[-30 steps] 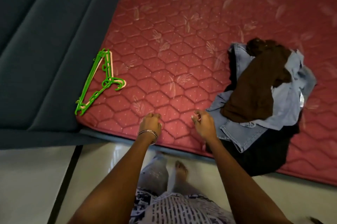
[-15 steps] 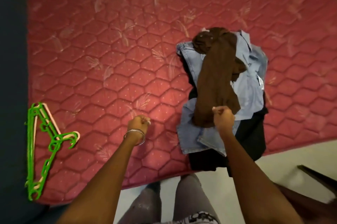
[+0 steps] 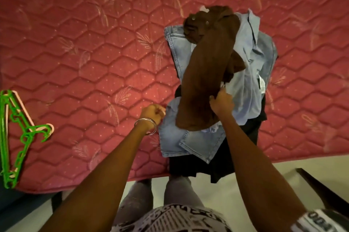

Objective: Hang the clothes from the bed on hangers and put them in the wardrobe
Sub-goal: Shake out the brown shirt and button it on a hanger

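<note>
A pile of clothes lies on the red quilted mattress point(image 3: 94, 52) near its front edge. On top is a brown garment point(image 3: 205, 73), over a light blue shirt point(image 3: 251, 80), blue jeans point(image 3: 175, 137) and a black garment point(image 3: 222, 165). My right hand point(image 3: 221, 104) grips the brown garment's right edge. To the left of the pile my left hand point(image 3: 154, 114), a bangle on its wrist, is curled into a fist against the jeans' edge and holds nothing that I can see. Green and pink plastic hangers point(image 3: 15, 131) lie at the mattress's left front corner.
A pale floor point(image 3: 279, 173) runs along the front of the mattress, where my legs stand. A dark object's edge point(image 3: 321, 188) juts in at the lower right. A dark bed frame point(image 3: 11, 205) shows at the lower left.
My view has shifted right and closer to the pile. My right hand moved from the mattress edge onto the brown garment and took hold of it. My left hand moved up beside the jeans.
</note>
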